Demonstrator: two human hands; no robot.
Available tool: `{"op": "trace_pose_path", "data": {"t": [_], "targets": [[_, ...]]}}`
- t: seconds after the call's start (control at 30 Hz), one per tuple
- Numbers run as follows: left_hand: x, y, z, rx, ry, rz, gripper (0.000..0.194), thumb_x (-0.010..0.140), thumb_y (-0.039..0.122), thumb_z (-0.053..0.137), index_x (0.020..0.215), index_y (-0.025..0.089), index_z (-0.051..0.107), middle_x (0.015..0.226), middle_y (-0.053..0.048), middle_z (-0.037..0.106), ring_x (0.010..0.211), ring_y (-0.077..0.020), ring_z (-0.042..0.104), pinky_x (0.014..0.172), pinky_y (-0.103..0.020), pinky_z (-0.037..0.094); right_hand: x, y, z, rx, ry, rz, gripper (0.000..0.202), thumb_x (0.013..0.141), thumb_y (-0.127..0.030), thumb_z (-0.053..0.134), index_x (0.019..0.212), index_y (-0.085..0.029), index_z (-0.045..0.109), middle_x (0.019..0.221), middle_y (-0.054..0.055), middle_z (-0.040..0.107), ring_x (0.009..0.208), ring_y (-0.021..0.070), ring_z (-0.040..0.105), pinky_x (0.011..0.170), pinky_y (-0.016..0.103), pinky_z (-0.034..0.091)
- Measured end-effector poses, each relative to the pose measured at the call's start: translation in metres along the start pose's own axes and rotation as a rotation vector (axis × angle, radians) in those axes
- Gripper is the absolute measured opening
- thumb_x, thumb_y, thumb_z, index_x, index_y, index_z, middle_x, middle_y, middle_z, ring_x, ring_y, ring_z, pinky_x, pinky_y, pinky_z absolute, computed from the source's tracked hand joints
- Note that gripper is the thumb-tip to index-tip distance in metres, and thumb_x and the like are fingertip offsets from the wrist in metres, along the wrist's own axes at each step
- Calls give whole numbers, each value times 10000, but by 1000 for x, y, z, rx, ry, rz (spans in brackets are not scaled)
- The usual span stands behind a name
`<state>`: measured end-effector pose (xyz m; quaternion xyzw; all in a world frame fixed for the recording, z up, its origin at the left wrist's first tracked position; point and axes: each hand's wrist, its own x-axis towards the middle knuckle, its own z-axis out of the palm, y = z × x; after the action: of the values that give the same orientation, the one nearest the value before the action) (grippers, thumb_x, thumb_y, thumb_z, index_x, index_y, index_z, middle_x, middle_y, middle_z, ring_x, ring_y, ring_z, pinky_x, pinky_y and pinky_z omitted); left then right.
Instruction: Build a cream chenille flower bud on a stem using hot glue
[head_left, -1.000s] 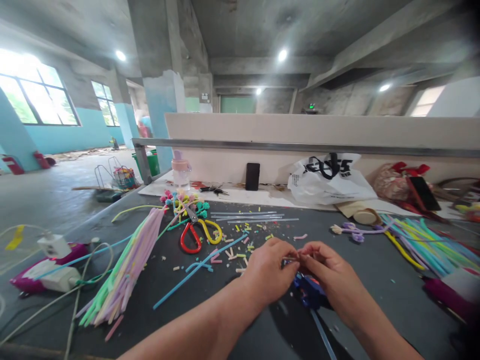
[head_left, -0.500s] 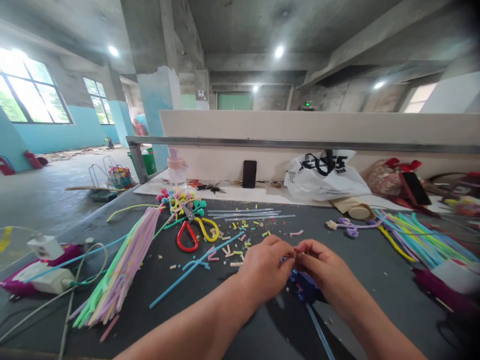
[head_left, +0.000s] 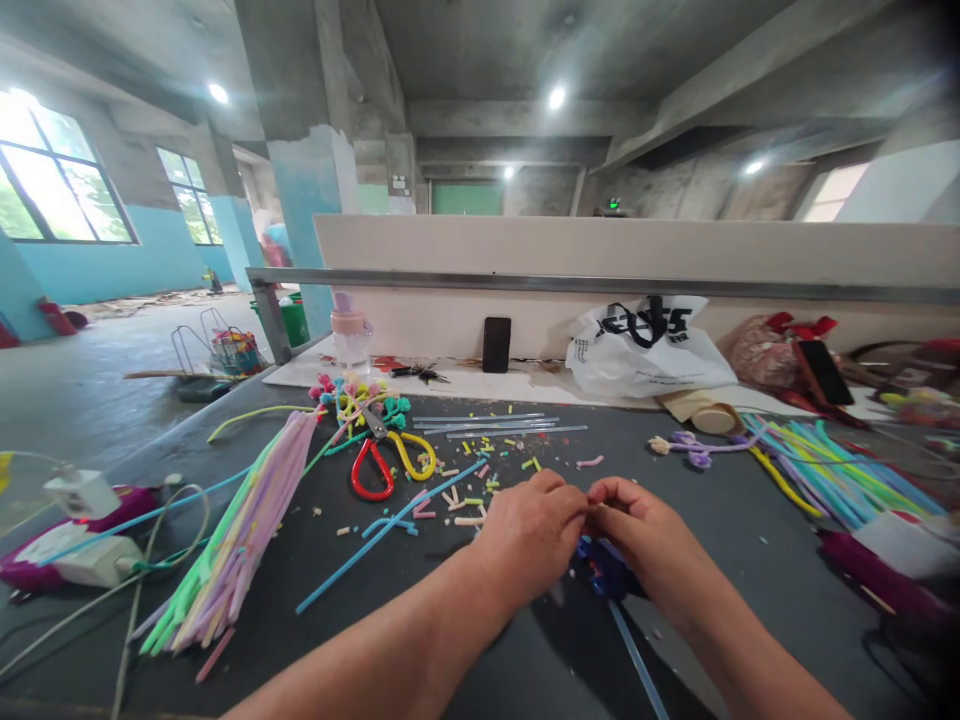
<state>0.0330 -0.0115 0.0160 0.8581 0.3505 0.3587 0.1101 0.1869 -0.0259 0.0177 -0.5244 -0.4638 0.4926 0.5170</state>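
Observation:
My left hand [head_left: 534,528] and my right hand [head_left: 637,525] meet over the dark table, with thumbs and fingers pinched together at their tips. Whatever small piece lies between the fingertips is hidden. Just below them is a dark blue object [head_left: 601,568], apparently a glue gun, partly covered by my right hand. A clear glue stick [head_left: 637,660] runs from it towards me. Left of my hands lie a blue pipe cleaner [head_left: 390,537], many short cut pieces [head_left: 471,502], and scissors [head_left: 394,462] with one red and one yellow handle.
Pipe cleaner bundles lie left [head_left: 247,520] and right [head_left: 847,470]. Clear glue sticks [head_left: 495,425] and pipe cleaner flowers [head_left: 360,400] lie further back. A bottle [head_left: 351,335], phone [head_left: 496,345] and white bag [head_left: 645,350] stand by the partition. Chargers and cables [head_left: 97,555] sit at left.
The view has shifted very slightly. Both hands stay pinched together in the same place, with only a small movement of the fingers.

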Motion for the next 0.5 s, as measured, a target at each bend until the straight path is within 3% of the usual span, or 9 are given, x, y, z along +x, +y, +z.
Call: {"op": "trace_pose_path", "data": {"t": [0.13, 0.2, 0.27, 0.37, 0.5], "targets": [[2, -1, 6, -220, 76, -83, 89, 784, 180, 523, 833, 211, 590, 842, -10, 607, 811, -156, 574, 722, -261, 450, -4, -8, -1, -18, -27, -44, 283, 601, -348, 751, 752, -171, 589, 633, -14, 621, 580, 125, 569, 574, 243, 432], [4, -1, 9, -355, 136, -184, 102, 737, 160, 560, 834, 193, 562, 794, -4, 591, 758, -145, 557, 688, -255, 443, -8, -14, -3, 15, -76, -29, 365, 651, -440, 707, 868, -167, 599, 640, -7, 627, 525, 122, 561, 546, 257, 436], [6, -1, 11, -480, 138, -270, 118, 708, 155, 579, 815, 184, 539, 734, 15, 552, 661, -119, 524, 613, -235, 423, -12, -18, -6, 36, -40, -48, 442, 732, -524, 607, 995, -169, 588, 607, -10, 614, 459, 111, 539, 498, 250, 413], [9, -1, 13, -681, 108, -349, 140, 689, 192, 614, 798, 173, 529, 694, 29, 519, 593, -93, 483, 542, -208, 386, -16, -21, -11, 31, 23, -112, 449, 787, -537, 536, 1032, -167, 604, 559, -19, 584, 407, 89, 489, 462, 234, 372], [10, -2, 12, -912, 77, -413, 185, 685, 255, 649, 778, 161, 521, 680, 42, 509, 504, -51, 430, 467, -179, 334, -17, -21, -16, 19, -56, -144, 351, 785, -442, 578, 999, -170, 639, 517, -41, 525, 428, 82, 446, 466, 224, 357]]}}
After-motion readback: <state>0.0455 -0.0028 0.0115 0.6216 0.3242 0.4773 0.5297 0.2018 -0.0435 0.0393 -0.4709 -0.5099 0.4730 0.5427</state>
